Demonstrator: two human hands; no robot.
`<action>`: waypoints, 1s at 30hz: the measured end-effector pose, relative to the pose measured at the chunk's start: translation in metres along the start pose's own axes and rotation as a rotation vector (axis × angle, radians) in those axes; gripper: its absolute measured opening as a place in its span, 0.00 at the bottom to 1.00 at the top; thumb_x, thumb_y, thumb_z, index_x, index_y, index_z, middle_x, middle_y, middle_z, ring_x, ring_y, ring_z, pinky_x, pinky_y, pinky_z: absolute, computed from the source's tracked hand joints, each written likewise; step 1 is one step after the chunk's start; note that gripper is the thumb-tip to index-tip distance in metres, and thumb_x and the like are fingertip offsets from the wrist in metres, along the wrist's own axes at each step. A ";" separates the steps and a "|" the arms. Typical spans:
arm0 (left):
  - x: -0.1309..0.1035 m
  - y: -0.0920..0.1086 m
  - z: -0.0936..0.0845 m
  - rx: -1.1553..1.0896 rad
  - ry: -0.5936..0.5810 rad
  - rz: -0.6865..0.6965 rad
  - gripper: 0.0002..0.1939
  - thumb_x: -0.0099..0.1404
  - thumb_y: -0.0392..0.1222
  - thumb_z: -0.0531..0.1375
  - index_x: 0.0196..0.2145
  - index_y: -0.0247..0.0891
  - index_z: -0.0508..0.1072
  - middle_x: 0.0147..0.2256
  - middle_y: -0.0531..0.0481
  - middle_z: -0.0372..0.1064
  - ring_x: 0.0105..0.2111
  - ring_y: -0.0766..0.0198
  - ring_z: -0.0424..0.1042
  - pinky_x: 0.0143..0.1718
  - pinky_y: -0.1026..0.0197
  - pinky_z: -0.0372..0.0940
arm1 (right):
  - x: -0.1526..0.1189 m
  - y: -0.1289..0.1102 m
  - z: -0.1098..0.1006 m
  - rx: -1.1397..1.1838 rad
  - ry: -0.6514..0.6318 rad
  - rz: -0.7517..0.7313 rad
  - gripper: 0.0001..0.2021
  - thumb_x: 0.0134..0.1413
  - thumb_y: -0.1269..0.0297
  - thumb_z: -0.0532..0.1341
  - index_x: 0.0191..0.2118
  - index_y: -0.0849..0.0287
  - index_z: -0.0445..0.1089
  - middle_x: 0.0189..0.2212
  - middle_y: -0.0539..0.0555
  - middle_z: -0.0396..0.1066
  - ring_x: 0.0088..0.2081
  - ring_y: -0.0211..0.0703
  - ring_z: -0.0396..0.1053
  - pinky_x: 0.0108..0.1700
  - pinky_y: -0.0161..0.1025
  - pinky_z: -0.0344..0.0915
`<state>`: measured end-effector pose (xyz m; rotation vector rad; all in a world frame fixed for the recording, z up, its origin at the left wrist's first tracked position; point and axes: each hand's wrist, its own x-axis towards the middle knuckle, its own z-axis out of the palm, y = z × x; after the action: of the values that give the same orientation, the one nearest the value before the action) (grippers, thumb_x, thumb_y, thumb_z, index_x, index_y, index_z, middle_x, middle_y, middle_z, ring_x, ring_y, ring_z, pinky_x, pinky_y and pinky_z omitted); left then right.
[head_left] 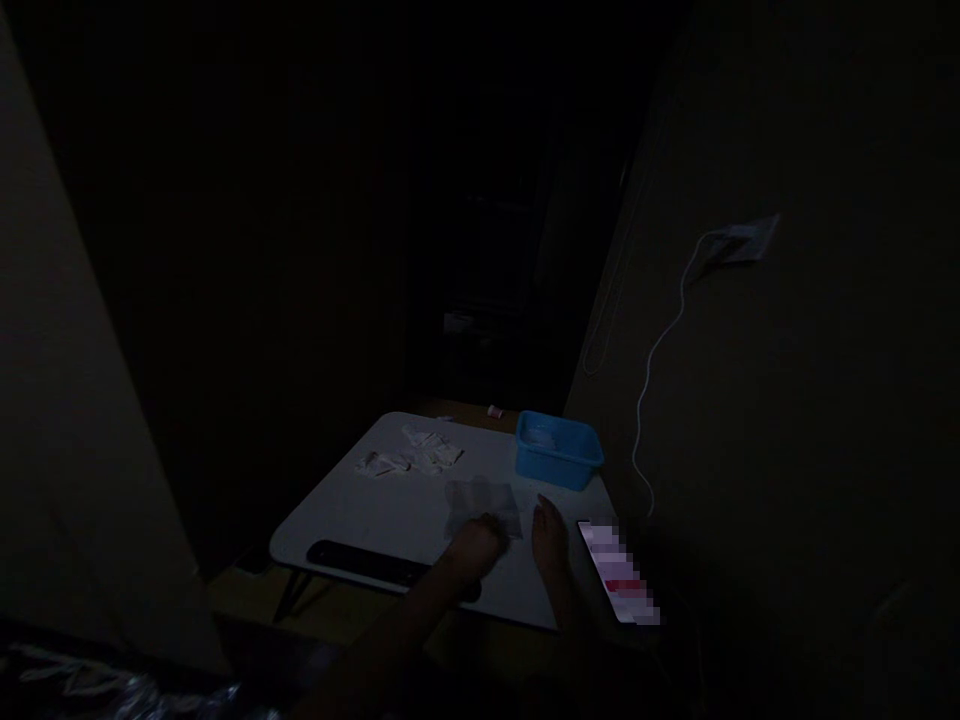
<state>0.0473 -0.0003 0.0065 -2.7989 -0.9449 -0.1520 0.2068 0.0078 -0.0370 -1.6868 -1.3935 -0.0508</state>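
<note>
A thin, see-through plastic sheet or bag point(480, 495) lies flat on the white folding table point(337, 510). Over its lower edge is my left hand point(478, 545), closed with the fingers curled down; whether it grips the plastic is hidden. Just right of the sheet, my right hand point(549, 530) is turned on its side with fingers stretched out, and nothing shows in it. Crumpled whitish gloves or cloths point(420, 452) lie toward the table's far left. The light is very dim, so fine detail is lost.
A blue plastic basin point(559, 452) with something pale inside stands at the far right corner. A lit phone or tablet point(615, 570) lies right of my right hand. A dark slot or strip point(367, 562) runs along the near edge. A white cable point(641, 400) hangs from the wall socket point(742, 240).
</note>
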 end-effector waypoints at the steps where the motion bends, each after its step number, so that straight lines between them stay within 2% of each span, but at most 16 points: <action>1: -0.001 -0.001 0.000 0.005 0.002 0.004 0.11 0.55 0.25 0.49 0.31 0.27 0.69 0.30 0.37 0.69 0.31 0.54 0.69 0.26 0.59 0.64 | 0.000 0.000 0.001 -0.010 -0.004 -0.016 0.21 0.50 0.66 0.44 0.44 0.69 0.67 0.42 0.63 0.68 0.45 0.45 0.65 0.47 0.40 0.61; 7: -0.014 -0.005 -0.006 0.012 0.038 0.013 0.09 0.57 0.28 0.49 0.34 0.29 0.67 0.32 0.40 0.68 0.31 0.57 0.68 0.27 0.59 0.64 | -0.003 -0.005 -0.001 -0.189 -0.089 -0.152 0.17 0.43 0.76 0.48 0.32 0.63 0.73 0.40 0.60 0.70 0.44 0.45 0.65 0.49 0.41 0.59; 11: -0.023 -0.009 -0.014 -0.041 0.067 0.009 0.08 0.58 0.34 0.50 0.34 0.32 0.67 0.34 0.42 0.68 0.33 0.58 0.67 0.31 0.60 0.64 | -0.002 -0.007 -0.002 -0.258 -0.113 -0.187 0.17 0.42 0.78 0.49 0.35 0.62 0.73 0.42 0.59 0.69 0.46 0.47 0.64 0.49 0.42 0.59; 15: -0.019 -0.004 -0.015 -0.088 0.119 -0.014 0.08 0.58 0.36 0.52 0.35 0.33 0.67 0.35 0.43 0.68 0.35 0.58 0.67 0.35 0.60 0.63 | -0.001 -0.004 0.000 -0.226 -0.094 -0.199 0.21 0.41 0.79 0.48 0.41 0.64 0.70 0.42 0.59 0.69 0.45 0.46 0.64 0.48 0.41 0.60; 22: 0.002 0.012 -0.011 -0.008 0.015 0.061 0.09 0.56 0.26 0.49 0.30 0.29 0.69 0.31 0.38 0.69 0.30 0.54 0.69 0.26 0.58 0.64 | 0.000 0.000 0.000 -0.142 -0.067 -0.125 0.20 0.40 0.76 0.48 0.40 0.65 0.70 0.40 0.59 0.70 0.44 0.47 0.65 0.47 0.41 0.60; 26: 0.000 0.014 -0.014 -0.059 0.023 0.049 0.10 0.57 0.28 0.49 0.31 0.30 0.69 0.31 0.38 0.70 0.30 0.54 0.70 0.26 0.58 0.64 | 0.001 0.001 0.001 -0.048 -0.056 -0.053 0.20 0.40 0.73 0.48 0.40 0.66 0.70 0.40 0.60 0.70 0.43 0.47 0.65 0.48 0.43 0.60; 30: -0.001 0.015 -0.025 -0.252 0.116 -0.078 0.10 0.58 0.35 0.50 0.28 0.31 0.71 0.29 0.40 0.71 0.29 0.57 0.70 0.29 0.60 0.63 | 0.003 0.009 0.001 0.128 -0.016 0.048 0.20 0.42 0.68 0.48 0.41 0.64 0.69 0.41 0.60 0.70 0.43 0.47 0.66 0.47 0.43 0.61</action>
<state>0.0545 -0.0182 0.0284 -2.9385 -1.0742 -0.4701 0.2143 0.0109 -0.0410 -1.6169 -1.3389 0.0779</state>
